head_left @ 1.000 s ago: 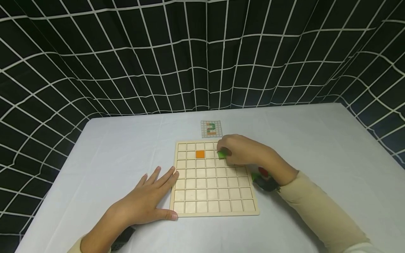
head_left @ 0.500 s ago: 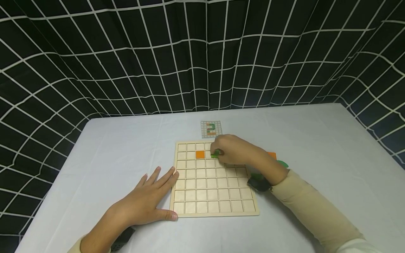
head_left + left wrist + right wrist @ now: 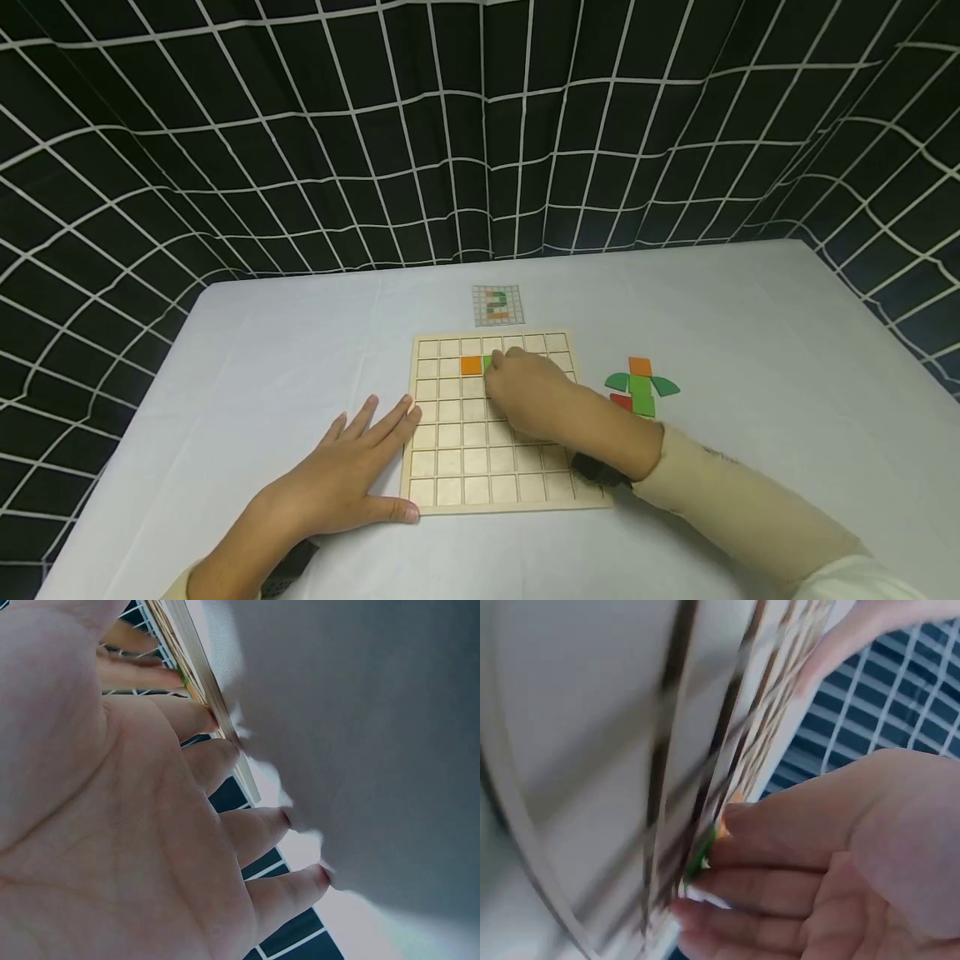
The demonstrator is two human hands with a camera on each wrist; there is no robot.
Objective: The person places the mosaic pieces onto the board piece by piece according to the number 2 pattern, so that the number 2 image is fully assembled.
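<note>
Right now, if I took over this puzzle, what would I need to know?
Left hand lies flat on the table, fingertips at the board edge.
Right hand presses a green tile onto the board, beside the orange tile.
Done: one orange tile set in the second row.
Left: spare tiles wait to the right of the board; the pattern card lies behind it.

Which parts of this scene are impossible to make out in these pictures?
- Green tile, head view: the right hand covers most of it, so its shape is unclear.
- Pattern card, head view: too small to read cell by cell.
- Wooden grid board, right wrist view: blurred.
- Red piece, head view: partly hidden under a green piece.
- Left hand, left wrist view: palm fills the frame, hiding the board.
</note>
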